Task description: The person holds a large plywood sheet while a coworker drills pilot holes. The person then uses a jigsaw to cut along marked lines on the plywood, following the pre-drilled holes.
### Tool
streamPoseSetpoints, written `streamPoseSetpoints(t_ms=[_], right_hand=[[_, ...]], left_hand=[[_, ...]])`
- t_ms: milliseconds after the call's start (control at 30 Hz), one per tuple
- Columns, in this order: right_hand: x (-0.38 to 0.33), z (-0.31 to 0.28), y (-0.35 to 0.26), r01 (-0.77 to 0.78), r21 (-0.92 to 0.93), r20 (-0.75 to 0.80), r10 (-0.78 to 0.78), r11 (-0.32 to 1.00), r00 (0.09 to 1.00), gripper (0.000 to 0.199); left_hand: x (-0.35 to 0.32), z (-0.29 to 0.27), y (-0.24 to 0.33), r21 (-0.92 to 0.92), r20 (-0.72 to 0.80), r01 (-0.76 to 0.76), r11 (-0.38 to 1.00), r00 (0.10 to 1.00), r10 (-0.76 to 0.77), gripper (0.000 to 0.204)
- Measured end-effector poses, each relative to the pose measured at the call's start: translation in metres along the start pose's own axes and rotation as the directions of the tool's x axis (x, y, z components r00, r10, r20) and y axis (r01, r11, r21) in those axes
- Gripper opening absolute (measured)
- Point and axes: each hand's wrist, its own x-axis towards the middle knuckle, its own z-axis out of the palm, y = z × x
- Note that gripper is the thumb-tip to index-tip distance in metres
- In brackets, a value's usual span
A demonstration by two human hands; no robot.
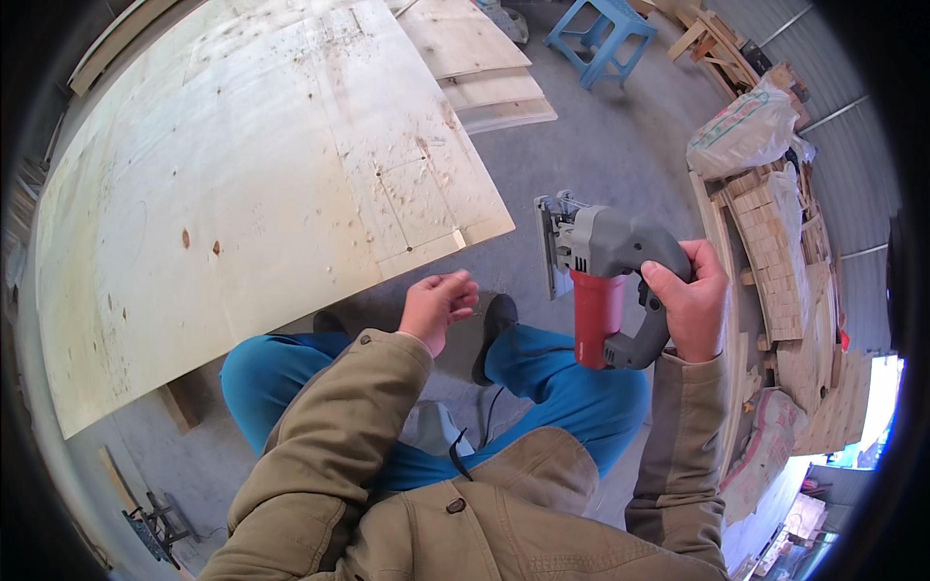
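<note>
My right hand is wrapped around the handle of a grey and red jigsaw. The jigsaw is raised off the board, its metal base plate turned toward the left. My left hand hangs just off the near edge of a large plywood sheet, with its fingers curled together. Whether anything small is between those fingers is hidden. Close to the sheet's near right corner are pencil-like lines, a few dark holes and a small pale notch or chip at the edge.
More plywood sheets lie beyond the big one. A blue plastic stool stands on the grey floor at the far right. Along the right wall are stacked wood blocks and a white sack. A cord runs near my legs.
</note>
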Motion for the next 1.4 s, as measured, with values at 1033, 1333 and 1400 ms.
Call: streamPoseSetpoints(t_ms=[1033, 1333, 1400], right_hand=[[-0.001, -0.010, 0.016, -0.074, 0.020, -0.002, 0.074, 0.997, 0.997, 0.023], [0.002, -0.006, 0.011, -0.072, -0.013, 0.014, 0.072, 0.997, 0.997, 0.022], [0.002, -0.005, 0.011, -0.064, -0.033, 0.005, 0.064, 0.997, 0.998, 0.022]], left_hand=[[0.049, 0.008, 0.095, 0.780, 0.624, -0.500, -0.375, 0.662, 0.416, 0.006], [0.066, 0.019, 0.120, 0.586, 0.803, -0.682, -0.438, 0.563, 0.197, 0.003], [0.066, 0.024, 0.115, 0.529, 0.831, -0.683, -0.503, 0.536, 0.146, 0.004]])
